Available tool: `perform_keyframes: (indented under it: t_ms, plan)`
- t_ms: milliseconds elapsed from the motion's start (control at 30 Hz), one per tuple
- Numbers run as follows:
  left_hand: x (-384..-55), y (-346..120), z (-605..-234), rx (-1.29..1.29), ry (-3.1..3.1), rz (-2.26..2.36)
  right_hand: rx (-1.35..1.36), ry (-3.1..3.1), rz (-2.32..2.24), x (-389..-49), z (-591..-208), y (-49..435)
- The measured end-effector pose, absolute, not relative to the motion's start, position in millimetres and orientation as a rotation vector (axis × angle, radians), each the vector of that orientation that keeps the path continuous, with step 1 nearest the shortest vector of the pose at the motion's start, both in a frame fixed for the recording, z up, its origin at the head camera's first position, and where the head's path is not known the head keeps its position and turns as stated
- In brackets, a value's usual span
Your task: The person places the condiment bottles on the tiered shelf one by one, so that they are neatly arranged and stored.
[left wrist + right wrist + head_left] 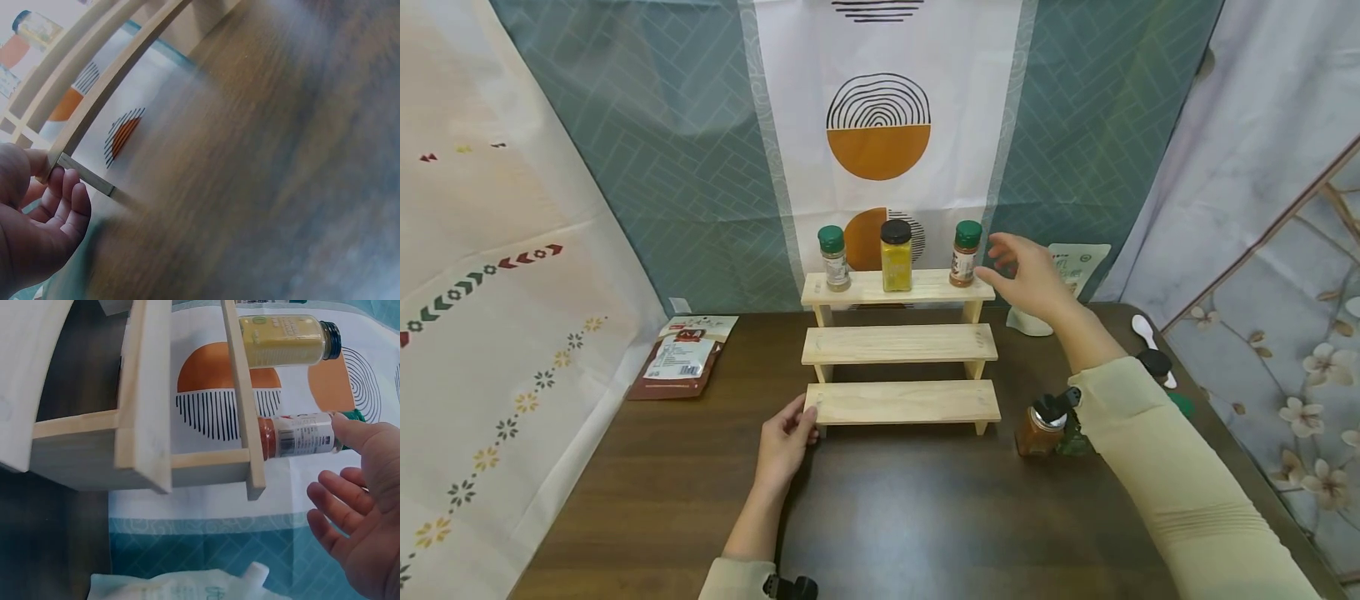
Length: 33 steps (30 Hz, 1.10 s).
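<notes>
Half spread, right hand [1028, 275] beside green-capped bottle [963, 260]; left hand [783, 443] pinches rack [900, 342]

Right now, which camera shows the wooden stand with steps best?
The head view. It shows the wooden stand from the front, with all three steps. The left wrist view shows only slanted, cut-off steps; the right wrist view shows one end close up, the rest running out of the picture.

In the head view, the tabletop [662, 483] is softly lit and marked by bluish glare at lower centre; in the left wrist view, the right half is blurred.
</notes>
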State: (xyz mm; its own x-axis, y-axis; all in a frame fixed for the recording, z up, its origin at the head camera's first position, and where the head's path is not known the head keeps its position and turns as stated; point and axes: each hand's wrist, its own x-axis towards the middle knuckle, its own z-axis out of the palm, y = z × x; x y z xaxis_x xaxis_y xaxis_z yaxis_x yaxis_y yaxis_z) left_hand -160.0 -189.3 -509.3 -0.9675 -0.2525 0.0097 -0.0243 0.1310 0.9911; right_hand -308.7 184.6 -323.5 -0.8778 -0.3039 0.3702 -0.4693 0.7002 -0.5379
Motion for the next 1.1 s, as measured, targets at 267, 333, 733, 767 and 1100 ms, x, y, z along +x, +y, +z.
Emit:
perform_keyframes:
  t_ms: [267,333,733,767,1100]
  plan:
    - [-158.9,-188.1,-512.0,0.251,-2.22,-1.924,0.6,-2.707,0.967,-287.8,-330.4,208.0]
    - [-158.6,-187.9,-511.9,0.255,-2.216,-1.93,0.619,-2.692,0.957,-283.0,-331.9,216.6]
    - [-158.3,-188.0,-509.2,0.26,-2.202,-1.97,0.586,-2.636,0.873,-256.7,-334.7,266.5]
    - [-158.2,-188.0,-509.3,0.26,-2.205,-1.969,0.578,-2.634,0.868,-254.9,-335.2,269.7]
    - [-160.1,-187.5,-510.2,0.293,-2.206,-1.966,0.445,-2.673,0.849,-240.7,-346.0,306.1]
